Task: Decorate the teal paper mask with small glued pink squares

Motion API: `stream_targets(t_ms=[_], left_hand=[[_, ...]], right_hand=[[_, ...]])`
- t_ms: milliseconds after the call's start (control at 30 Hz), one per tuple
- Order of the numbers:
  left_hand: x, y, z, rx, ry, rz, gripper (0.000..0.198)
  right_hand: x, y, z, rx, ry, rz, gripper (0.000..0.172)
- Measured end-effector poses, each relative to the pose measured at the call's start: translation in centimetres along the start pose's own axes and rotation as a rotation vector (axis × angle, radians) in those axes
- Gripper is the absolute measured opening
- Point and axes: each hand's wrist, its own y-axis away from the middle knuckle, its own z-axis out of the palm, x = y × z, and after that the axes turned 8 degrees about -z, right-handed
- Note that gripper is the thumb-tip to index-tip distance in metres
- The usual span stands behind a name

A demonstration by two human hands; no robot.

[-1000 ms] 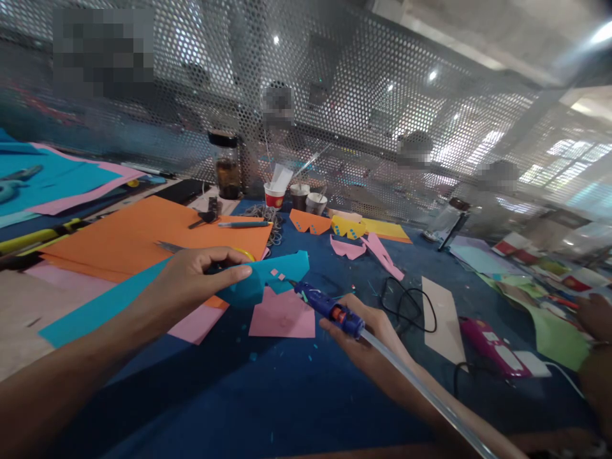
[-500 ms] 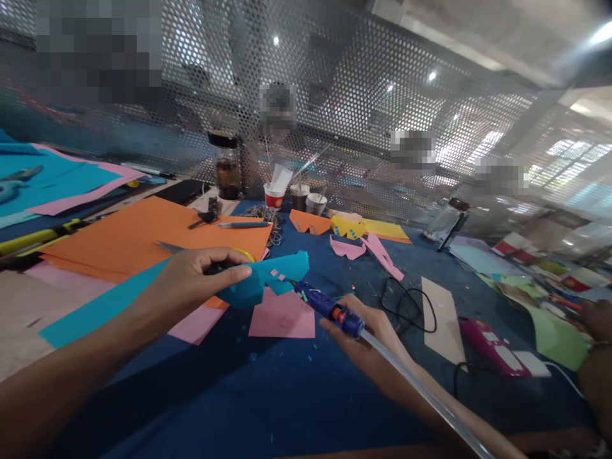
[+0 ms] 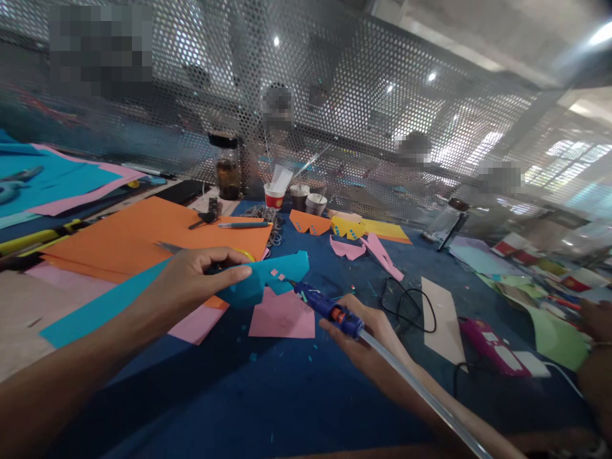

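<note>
Between the thumb and fingers of my left hand (image 3: 210, 273) is a blue paper cutout (image 3: 291, 264) with a notched lower edge and small pink squares stuck on it. My right hand (image 3: 368, 325) is wrapped round a blue glue gun (image 3: 327, 305), a long clear glue stick trailing from its back end. The nozzle points left at the cutout, close to the pink squares; whether it touches the paper I cannot tell. Beneath lies a pink paper piece (image 3: 282, 319) on the dark blue table. Scissors (image 3: 167, 247) lie partly hidden behind my left hand.
Orange sheets (image 3: 138, 236) carry a pen (image 3: 243, 224). Beyond stand paper cups (image 3: 274, 196) and a jar (image 3: 226, 169). Orange (image 3: 310, 222) and yellow cutouts (image 3: 347, 227) sit farther back. On the right are a black cable (image 3: 406, 290), a magenta device (image 3: 492, 344) and another person's hand (image 3: 595, 319).
</note>
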Motion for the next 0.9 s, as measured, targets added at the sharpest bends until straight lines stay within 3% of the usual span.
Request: stream_targets(t_ms=[333, 667, 900], left_hand=[[-0.2, -0.3, -0.2, -0.008, -0.054, 0.015, 0.029], [-0.3, -0.4, -0.3, -0.013, -0.063, 0.024, 0.028], [-0.4, -0.4, -0.2, 0.04, -0.065, -0.005, 0.03]], right_hand=[[0.5, 0.2, -0.1, 0.011, -0.16, 0.021, 0.023], [2.1, 0.6, 0.5, 0.11, -0.11, 0.09, 0.028], [1.5, 0.6, -0.2, 0.074, -0.135, 0.022, 0.024]])
